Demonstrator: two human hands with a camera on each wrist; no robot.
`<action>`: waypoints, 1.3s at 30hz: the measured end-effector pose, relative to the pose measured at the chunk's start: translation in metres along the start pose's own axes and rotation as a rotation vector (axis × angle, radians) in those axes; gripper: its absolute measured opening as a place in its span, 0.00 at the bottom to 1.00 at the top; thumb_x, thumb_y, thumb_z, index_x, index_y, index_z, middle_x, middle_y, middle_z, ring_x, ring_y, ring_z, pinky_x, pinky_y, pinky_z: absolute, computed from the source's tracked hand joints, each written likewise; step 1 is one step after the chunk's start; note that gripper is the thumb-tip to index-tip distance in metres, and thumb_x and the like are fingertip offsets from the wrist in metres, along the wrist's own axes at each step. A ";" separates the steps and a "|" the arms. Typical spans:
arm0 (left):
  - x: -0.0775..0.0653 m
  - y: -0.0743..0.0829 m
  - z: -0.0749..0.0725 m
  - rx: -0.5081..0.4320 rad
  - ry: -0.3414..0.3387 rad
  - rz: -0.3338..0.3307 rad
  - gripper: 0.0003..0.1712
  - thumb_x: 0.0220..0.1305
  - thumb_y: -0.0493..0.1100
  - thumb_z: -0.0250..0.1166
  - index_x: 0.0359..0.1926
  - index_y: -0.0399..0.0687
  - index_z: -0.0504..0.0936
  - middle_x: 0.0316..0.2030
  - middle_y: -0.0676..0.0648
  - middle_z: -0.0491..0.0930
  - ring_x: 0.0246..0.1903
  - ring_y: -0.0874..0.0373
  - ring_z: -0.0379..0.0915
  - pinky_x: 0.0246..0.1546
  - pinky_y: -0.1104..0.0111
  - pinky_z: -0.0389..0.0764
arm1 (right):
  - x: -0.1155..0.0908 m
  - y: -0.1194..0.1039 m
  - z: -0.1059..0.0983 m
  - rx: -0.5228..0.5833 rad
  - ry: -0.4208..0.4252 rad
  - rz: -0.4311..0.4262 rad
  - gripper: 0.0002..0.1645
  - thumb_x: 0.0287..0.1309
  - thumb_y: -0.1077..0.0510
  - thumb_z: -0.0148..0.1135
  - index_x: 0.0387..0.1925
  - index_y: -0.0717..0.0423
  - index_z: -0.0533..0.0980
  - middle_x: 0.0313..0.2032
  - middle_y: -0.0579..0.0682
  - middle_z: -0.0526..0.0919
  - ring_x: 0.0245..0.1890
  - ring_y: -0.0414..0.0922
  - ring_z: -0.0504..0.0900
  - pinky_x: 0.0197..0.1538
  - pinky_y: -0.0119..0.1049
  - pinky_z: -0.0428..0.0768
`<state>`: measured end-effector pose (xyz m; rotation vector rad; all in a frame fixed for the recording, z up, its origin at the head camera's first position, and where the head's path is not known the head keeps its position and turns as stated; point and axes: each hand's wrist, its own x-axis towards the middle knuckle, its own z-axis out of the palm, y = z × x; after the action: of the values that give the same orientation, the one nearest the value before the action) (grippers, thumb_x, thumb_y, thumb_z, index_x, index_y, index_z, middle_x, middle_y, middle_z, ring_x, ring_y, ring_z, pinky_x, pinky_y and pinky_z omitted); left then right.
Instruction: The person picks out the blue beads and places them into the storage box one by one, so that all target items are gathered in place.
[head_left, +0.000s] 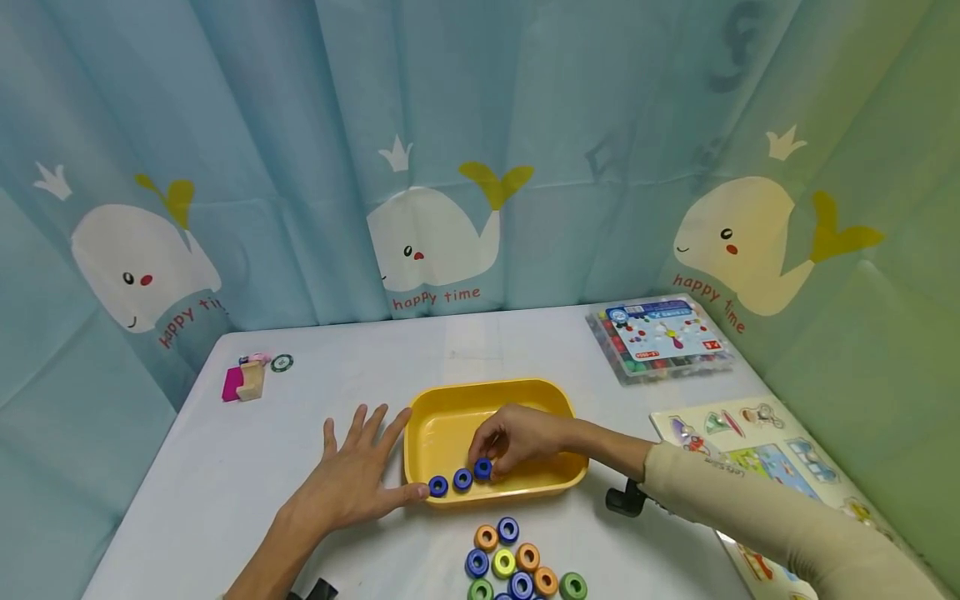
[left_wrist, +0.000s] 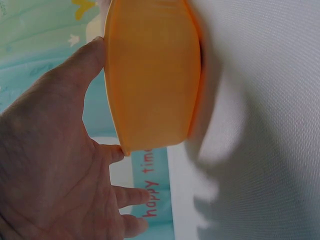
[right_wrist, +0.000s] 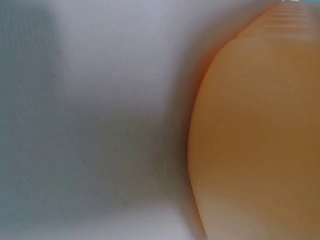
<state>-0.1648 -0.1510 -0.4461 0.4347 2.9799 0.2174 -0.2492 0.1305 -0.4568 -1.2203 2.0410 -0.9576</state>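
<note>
A yellow plastic tray (head_left: 450,398) lies on the white table. My left hand (head_left: 352,483) is at its left end with fingers spread, thumb and index fingertip right at the rim; the left wrist view shows them along the orange-looking tray wall (left_wrist: 152,75). Inside the tray my right hand (head_left: 517,437) pinches a blue ring (head_left: 483,468) between curled fingers and thumb. Two more blue rings, one at the front left corner (head_left: 438,486) and one beside it (head_left: 462,479), line the near edge. The right wrist view shows only the tray's outside wall (right_wrist: 255,140), the hand itself hidden.
In front of the tray lie several loose rings: orange (head_left: 528,557), yellow (head_left: 503,563), green (head_left: 573,586) and blue. A clear case of colourful pieces (head_left: 663,337) stands back right, with a picture puzzle board (head_left: 772,442) nearer. Small blocks (head_left: 243,382) and a round chip (head_left: 282,363) lie back left.
</note>
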 end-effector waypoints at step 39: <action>-0.001 0.002 -0.004 -0.022 -0.006 0.005 0.61 0.40 0.86 0.46 0.73 0.64 0.46 0.70 0.42 0.49 0.68 0.40 0.36 0.56 0.33 0.30 | -0.099 -0.078 0.023 0.137 0.249 -0.116 0.16 0.54 0.62 0.66 0.45 0.46 0.78 0.43 0.45 0.81 0.36 0.43 0.80 0.35 0.37 0.82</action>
<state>-0.1639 -0.1501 -0.4421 0.4403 2.9677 0.2486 -0.1513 0.1875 -0.3963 -1.2077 2.0675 -1.3402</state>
